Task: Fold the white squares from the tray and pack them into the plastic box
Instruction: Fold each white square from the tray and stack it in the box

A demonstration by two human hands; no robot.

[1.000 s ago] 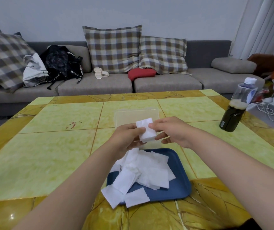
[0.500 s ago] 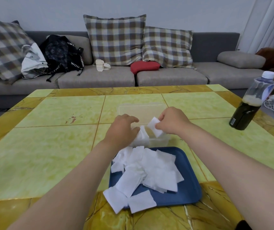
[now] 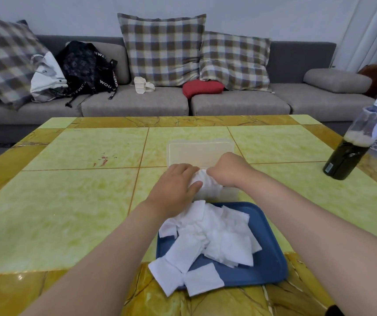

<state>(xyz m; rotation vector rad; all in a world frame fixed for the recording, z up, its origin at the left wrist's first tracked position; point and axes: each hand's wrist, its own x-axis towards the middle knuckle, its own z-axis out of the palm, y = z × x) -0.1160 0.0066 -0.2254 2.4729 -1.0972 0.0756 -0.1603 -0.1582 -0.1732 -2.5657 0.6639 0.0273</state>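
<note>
A clear plastic box (image 3: 229, 194) stands just behind the blue tray (image 3: 270, 261), and its lid (image 3: 200, 152) lies open behind it. Both hands are down in the box on the folded white squares (image 3: 202, 182). My left hand (image 3: 177, 187) presses on them from the left with its thumb stretched along the front. My right hand (image 3: 228, 171) has its fingers curled down onto a folded square; the fingertips are hidden. A loose pile of unfolded white squares (image 3: 217, 240) fills the tray, and two hang over its near left edge.
A plastic bottle (image 3: 355, 149) of dark liquid stands on the table at the far right. The yellow-green tiled table (image 3: 73, 201) stretches left of the tray. Behind it is a grey sofa (image 3: 135, 103) with checked cushions and bags.
Both hands carried the folded square from above the tray forward and down into the box. The left hand now presses on the squares inside.
</note>
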